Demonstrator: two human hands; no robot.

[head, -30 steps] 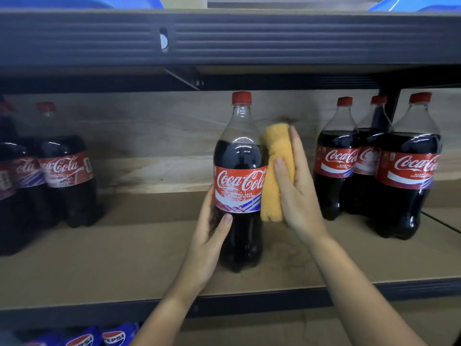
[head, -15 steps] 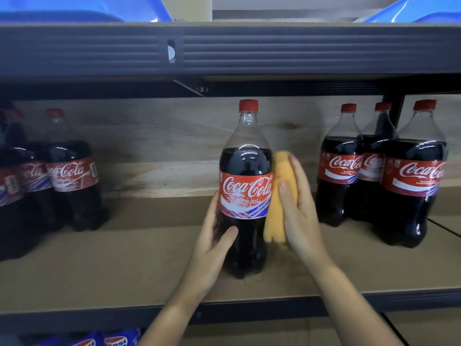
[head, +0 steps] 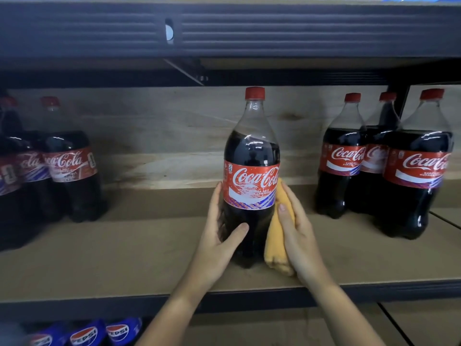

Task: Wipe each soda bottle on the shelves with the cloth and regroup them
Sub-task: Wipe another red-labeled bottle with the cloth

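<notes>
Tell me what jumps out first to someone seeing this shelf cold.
A lone Coca-Cola bottle stands mid-shelf, the left hand gripping its lower body while the right hand presses a yellow cloth against its right side. Clusters of the same bottles flank it: three at the right, more at the left. Blue Pepsi labels show on the shelf below.

I see a dark cola bottle (head: 250,176) with a red cap (head: 254,92) and a red label (head: 250,187) lettered in white script, a yellow-orange cloth (head: 277,236), a tan shelf board (head: 124,250), and blue Pepsi labels (head: 87,334) below.
</notes>
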